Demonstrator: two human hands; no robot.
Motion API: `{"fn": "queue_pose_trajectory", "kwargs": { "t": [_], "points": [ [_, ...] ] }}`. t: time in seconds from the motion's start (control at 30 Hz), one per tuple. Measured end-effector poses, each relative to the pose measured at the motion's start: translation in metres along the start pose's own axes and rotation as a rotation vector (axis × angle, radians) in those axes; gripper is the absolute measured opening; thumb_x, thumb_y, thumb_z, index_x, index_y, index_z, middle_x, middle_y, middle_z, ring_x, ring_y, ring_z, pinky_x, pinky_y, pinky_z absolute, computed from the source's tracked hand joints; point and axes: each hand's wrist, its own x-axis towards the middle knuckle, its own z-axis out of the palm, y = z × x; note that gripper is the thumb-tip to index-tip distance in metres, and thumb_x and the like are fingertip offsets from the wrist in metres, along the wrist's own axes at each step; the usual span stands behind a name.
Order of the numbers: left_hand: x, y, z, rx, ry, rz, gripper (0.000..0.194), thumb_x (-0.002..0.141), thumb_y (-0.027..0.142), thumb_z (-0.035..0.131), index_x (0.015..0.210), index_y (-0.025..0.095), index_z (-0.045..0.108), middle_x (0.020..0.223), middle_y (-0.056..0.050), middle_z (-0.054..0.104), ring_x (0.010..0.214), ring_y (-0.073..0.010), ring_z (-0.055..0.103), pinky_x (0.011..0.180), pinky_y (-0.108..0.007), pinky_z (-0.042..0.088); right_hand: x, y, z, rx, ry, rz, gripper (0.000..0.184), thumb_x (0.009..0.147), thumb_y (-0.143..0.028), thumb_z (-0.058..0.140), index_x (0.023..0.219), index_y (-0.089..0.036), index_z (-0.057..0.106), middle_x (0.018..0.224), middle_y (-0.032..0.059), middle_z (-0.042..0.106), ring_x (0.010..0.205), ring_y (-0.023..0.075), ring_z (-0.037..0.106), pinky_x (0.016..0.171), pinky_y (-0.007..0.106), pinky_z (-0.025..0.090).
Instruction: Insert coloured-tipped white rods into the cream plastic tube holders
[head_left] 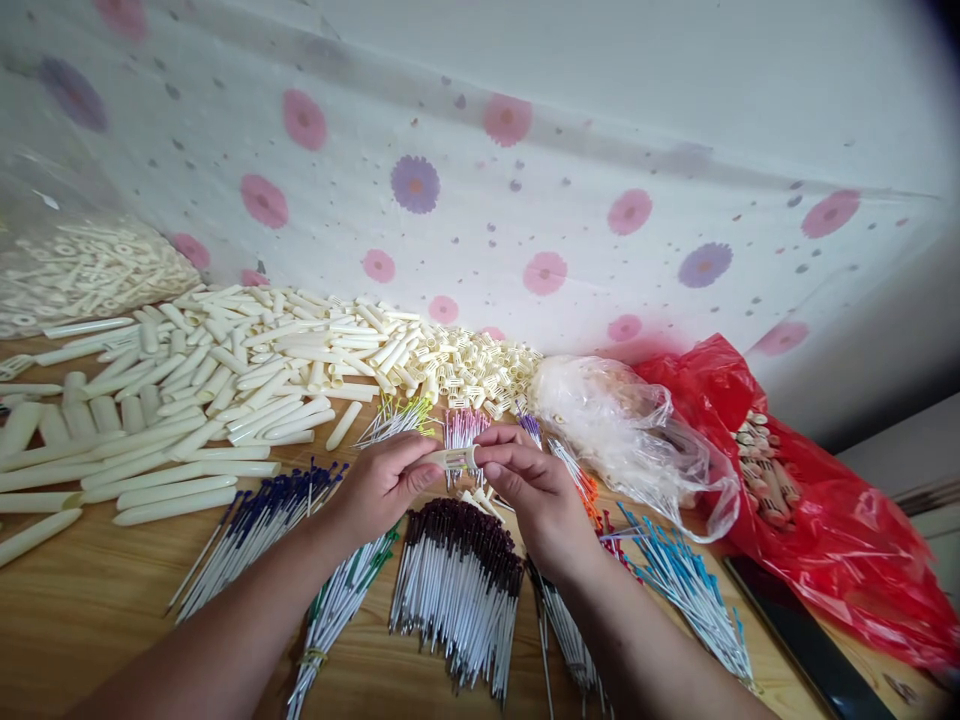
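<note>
My left hand (379,490) and my right hand (536,490) meet above the middle of the table, both closed on one short cream slotted pen barrel piece (457,459). The piece lies roughly level between my fingertips, its ends partly hidden by them. Below it lies a thick row of pen refills with dark purple tips (465,590). Behind the hands are refills with pink tips (463,430). Refills with dark blue tips (262,540) and green tips (341,600) lie around my left forearm; light blue ones (694,590) lie right of my right forearm.
Long cream tubes (247,360) are heaped at the left, with small slotted pieces (472,370) at the back. A clear bag of parts (90,270) stands far left. A clear plastic bag (630,430), a red bag (817,530) and a black flat device (802,635) lie right.
</note>
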Motion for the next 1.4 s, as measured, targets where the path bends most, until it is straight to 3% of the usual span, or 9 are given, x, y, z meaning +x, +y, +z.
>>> {"fn": "queue_pose_trajectory", "kwargs": {
  "t": [0.07,0.13,0.23,0.27,0.33,0.47,0.67,0.87,1.4],
  "points": [
    [0.001,0.000,-0.001,-0.026,-0.007,-0.032,0.025,0.091,0.036,0.049,0.093,0.016,0.063,0.076,-0.002,0.060,0.070,-0.0144,0.055,0.065,-0.026,0.044,0.003,0.005,-0.007,0.089,-0.034,0.018,0.013,0.084,-0.026,0.061,0.090,-0.026,0.073,0.104,0.0040,0.061,0.099,0.0159,0.058,0.087,0.035,0.048],
    [0.001,0.001,-0.001,-0.082,-0.012,-0.099,0.027,0.090,0.038,0.048,0.091,0.015,0.063,0.074,-0.001,0.058,0.067,-0.0141,0.054,0.063,-0.026,0.043,0.013,0.013,-0.022,0.011,-0.005,-0.018,0.015,0.086,-0.027,0.059,0.093,-0.025,0.072,0.107,0.0042,0.062,0.103,0.0163,0.058,0.090,0.036,0.047],
    [0.000,-0.001,-0.002,-0.211,0.013,-0.254,0.033,0.089,0.045,0.047,0.092,0.016,0.063,0.074,-0.001,0.058,0.067,-0.0145,0.053,0.060,-0.025,0.043,0.034,0.032,-0.052,-0.536,0.048,-0.017,0.023,0.091,-0.026,0.049,0.101,-0.018,0.068,0.105,0.0079,0.064,0.100,0.0169,0.059,0.089,0.034,0.047],
    [0.000,-0.002,-0.002,-0.252,0.027,-0.295,0.035,0.088,0.047,0.048,0.093,0.016,0.063,0.077,-0.001,0.058,0.068,-0.0149,0.053,0.061,-0.025,0.043,0.041,0.040,-0.062,-0.793,-0.036,0.054,0.027,0.092,-0.024,0.044,0.103,-0.018,0.067,0.105,0.0079,0.065,0.097,0.0157,0.060,0.086,0.030,0.048],
    [-0.001,-0.005,-0.002,-0.310,0.047,-0.349,0.037,0.085,0.051,0.052,0.095,0.017,0.063,0.080,-0.002,0.059,0.071,-0.0156,0.053,0.063,-0.025,0.043,0.051,0.054,-0.075,-0.932,-0.167,0.125,0.021,0.087,-0.019,0.052,0.096,-0.016,0.071,0.097,0.0066,0.068,0.090,0.0152,0.063,0.082,0.025,0.048],
    [0.000,-0.009,0.000,-0.309,0.062,-0.410,0.037,0.079,0.052,0.058,0.092,0.017,0.062,0.080,-0.002,0.060,0.074,-0.0173,0.054,0.066,-0.026,0.044,0.059,0.075,-0.078,-1.107,-0.375,0.227,0.016,0.080,-0.016,0.060,0.087,-0.021,0.073,0.093,0.0031,0.071,0.091,0.0161,0.063,0.082,0.023,0.045],
    [0.002,-0.012,0.000,-0.255,0.080,-0.452,0.035,0.078,0.050,0.059,0.089,0.017,0.060,0.073,0.001,0.056,0.071,-0.0168,0.052,0.065,-0.025,0.042,0.068,0.086,-0.079,-1.400,-0.304,0.461,0.022,0.090,-0.030,0.053,0.101,-0.015,0.066,0.106,0.0104,0.066,0.100,0.0220,0.061,0.086,0.037,0.047],
    [0.001,-0.015,0.000,-0.232,0.062,-0.450,0.035,0.081,0.048,0.057,0.094,0.016,0.061,0.080,-0.001,0.060,0.074,-0.0175,0.053,0.065,-0.025,0.041,0.064,0.094,-0.091,-1.484,-0.277,0.613,0.029,0.090,-0.037,0.056,0.109,-0.015,0.060,0.103,0.0064,0.065,0.092,0.0187,0.063,0.082,0.040,0.052],
    [0.001,-0.017,0.002,-0.215,0.007,-0.435,0.037,0.080,0.051,0.057,0.093,0.016,0.061,0.079,-0.001,0.061,0.074,-0.0183,0.055,0.064,-0.025,0.043,0.073,0.100,-0.079,-1.476,-0.278,0.678,0.031,0.091,-0.033,0.055,0.118,-0.016,0.055,0.118,0.0089,0.058,0.100,0.0206,0.060,0.084,0.041,0.052]
  ]
}}
